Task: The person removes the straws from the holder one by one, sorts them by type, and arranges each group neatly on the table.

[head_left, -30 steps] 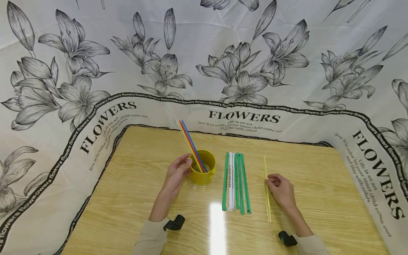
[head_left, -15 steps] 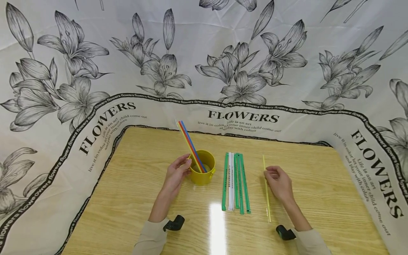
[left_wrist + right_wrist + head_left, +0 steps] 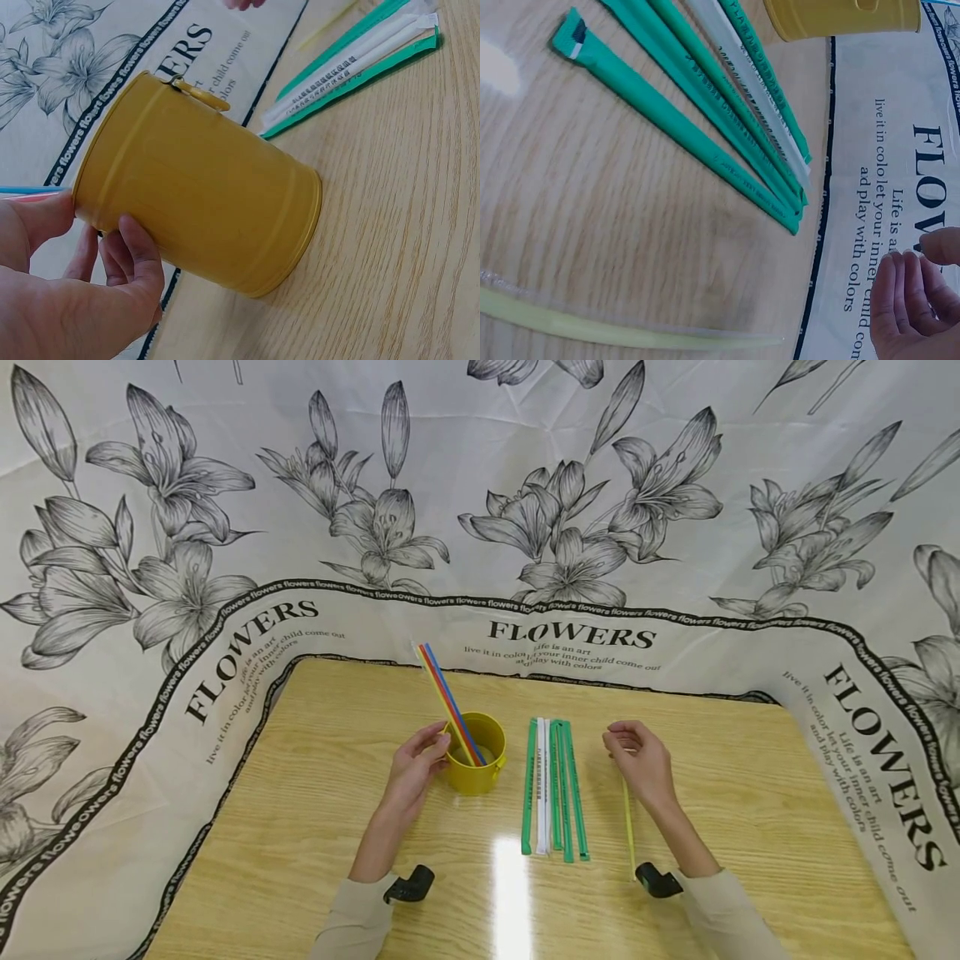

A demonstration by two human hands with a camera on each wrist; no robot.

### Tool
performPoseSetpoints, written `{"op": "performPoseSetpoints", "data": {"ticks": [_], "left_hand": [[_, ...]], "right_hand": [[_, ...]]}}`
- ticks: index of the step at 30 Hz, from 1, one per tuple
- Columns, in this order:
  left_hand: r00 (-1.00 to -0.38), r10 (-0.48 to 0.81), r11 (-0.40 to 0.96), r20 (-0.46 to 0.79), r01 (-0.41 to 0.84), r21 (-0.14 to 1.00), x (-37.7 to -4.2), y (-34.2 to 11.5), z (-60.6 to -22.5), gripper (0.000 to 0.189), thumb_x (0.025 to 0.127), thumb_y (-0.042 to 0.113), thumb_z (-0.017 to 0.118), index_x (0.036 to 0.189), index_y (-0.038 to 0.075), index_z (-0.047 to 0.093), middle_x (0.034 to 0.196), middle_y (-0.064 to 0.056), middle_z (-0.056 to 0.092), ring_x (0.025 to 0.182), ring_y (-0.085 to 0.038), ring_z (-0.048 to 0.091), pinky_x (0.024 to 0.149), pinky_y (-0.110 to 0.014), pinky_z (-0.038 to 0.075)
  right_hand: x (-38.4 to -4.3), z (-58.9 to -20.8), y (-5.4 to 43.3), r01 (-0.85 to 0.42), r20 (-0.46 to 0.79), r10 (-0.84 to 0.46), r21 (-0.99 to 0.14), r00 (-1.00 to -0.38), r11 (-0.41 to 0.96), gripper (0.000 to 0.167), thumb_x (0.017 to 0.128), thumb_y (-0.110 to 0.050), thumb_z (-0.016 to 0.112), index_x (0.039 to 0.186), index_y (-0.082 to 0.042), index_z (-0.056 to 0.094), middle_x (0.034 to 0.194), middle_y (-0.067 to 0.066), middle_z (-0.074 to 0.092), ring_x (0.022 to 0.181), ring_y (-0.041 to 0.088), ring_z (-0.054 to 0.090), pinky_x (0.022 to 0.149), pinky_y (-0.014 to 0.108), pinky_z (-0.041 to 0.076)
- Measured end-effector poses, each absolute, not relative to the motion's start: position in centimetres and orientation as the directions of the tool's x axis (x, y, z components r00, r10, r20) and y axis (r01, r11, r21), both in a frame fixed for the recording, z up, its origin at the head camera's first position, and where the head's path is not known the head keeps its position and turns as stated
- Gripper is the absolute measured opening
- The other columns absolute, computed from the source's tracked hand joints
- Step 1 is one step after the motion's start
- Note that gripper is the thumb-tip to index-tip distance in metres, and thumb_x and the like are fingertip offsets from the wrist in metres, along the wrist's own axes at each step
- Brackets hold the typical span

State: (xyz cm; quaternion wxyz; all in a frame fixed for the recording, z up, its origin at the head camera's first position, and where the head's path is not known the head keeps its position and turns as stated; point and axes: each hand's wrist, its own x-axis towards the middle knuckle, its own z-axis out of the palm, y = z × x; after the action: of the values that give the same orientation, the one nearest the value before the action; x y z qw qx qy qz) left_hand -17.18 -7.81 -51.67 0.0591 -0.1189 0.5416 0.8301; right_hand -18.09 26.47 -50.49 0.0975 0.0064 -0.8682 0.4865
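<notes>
My left hand [image 3: 415, 772] holds the small yellow bucket [image 3: 477, 781] at its left side, thumb at the rim and fingers against the outer wall. Out of the bucket, leaning left, stick a blue straw [image 3: 437, 668], a red straw [image 3: 442, 687] and a yellow one beside them. Over on the right, my right hand [image 3: 643, 766] hovers near the far end of a yellow straw [image 3: 629, 835] in a clear wrapper. In the right wrist view that straw lies on the table, apart from the hand [image 3: 915, 300], whose fingers are loosely curled with nothing between them.
Between bucket and right hand lies a row of paper-wrapped straws, several green [image 3: 574, 789] and some white [image 3: 543, 785]. The wooden table [image 3: 300, 827] meets a flower-printed cloth [image 3: 390, 627] at its back and sides.
My right hand has slid away from me along the loose yellow straw, from its middle to beyond its far end, fingers coming off it. The left hand and bucket stay put.
</notes>
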Motion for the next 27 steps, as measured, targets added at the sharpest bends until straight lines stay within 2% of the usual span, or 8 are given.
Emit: {"op": "performPoseSetpoints", "data": {"ticks": [5,11,17,21,27], "left_hand": [[-0.965,-0.029,-0.41,-0.26,-0.226,0.884,-17.2,-7.9,-51.8,0.036,0.101,0.007,0.066,0.135,-0.001,0.062,0.108,-0.004,0.059,0.091,-0.019,0.061,0.078,-0.026,0.053],[-0.969,-0.018,-0.411,-0.247,-0.219,0.885,-17.2,-7.9,-51.9,0.037,0.101,0.007,0.066,0.136,-0.002,0.061,0.108,-0.005,0.058,0.091,-0.019,0.061,0.077,-0.025,0.053],[-0.968,-0.021,-0.422,-0.251,-0.219,0.88,-17.1,-7.9,-51.7,0.035,0.101,0.005,0.065,0.135,-0.002,0.061,0.107,-0.004,0.059,0.091,-0.02,0.061,0.077,-0.026,0.053],[-0.968,-0.024,-0.42,-0.249,-0.216,0.881,-17.1,-7.9,-51.7,0.035,0.101,0.004,0.065,0.135,-0.003,0.061,0.106,-0.004,0.059,0.091,-0.02,0.062,0.077,-0.026,0.053],[-0.968,-0.026,-0.406,-0.248,-0.217,0.888,-17.1,-7.9,-51.7,0.036,0.101,0.005,0.065,0.135,-0.003,0.061,0.106,-0.004,0.058,0.092,-0.021,0.062,0.077,-0.026,0.053]], "right_hand": [[-19.1,-49.7,25.2,-0.122,0.189,0.079,-0.849,-0.979,0.514,0.03,0.103,-0.018,0.066,0.122,0.006,0.064,0.113,0.021,0.068,0.093,0.0,0.06,0.08,0.008,0.049],[-20.1,-48.8,23.7,-0.173,0.226,0.054,-0.861,-0.973,0.478,0.03,0.103,-0.021,0.066,0.12,0.003,0.065,0.111,0.019,0.069,0.094,-0.002,0.059,0.084,0.011,0.049],[-20.6,-48.1,21.7,-0.225,0.255,0.025,-0.89,-0.967,0.396,0.03,0.102,-0.017,0.067,0.123,0.006,0.064,0.115,0.019,0.067,0.098,0.007,0.062,0.087,0.013,0.049],[-20.7,-47.4,20.2,-0.267,0.284,0.004,-0.905,-0.959,0.331,0.028,0.101,-0.007,0.067,0.122,0.011,0.063,0.114,0.025,0.066,0.099,0.018,0.063,0.087,0.015,0.051],[-19.6,-44.8,17.6,-0.341,0.344,-0.05,-0.88,-0.938,0.33,0.024,0.099,0.001,0.066,0.118,0.015,0.063,0.11,0.027,0.066,0.097,0.026,0.064,0.088,0.021,0.053]]}}
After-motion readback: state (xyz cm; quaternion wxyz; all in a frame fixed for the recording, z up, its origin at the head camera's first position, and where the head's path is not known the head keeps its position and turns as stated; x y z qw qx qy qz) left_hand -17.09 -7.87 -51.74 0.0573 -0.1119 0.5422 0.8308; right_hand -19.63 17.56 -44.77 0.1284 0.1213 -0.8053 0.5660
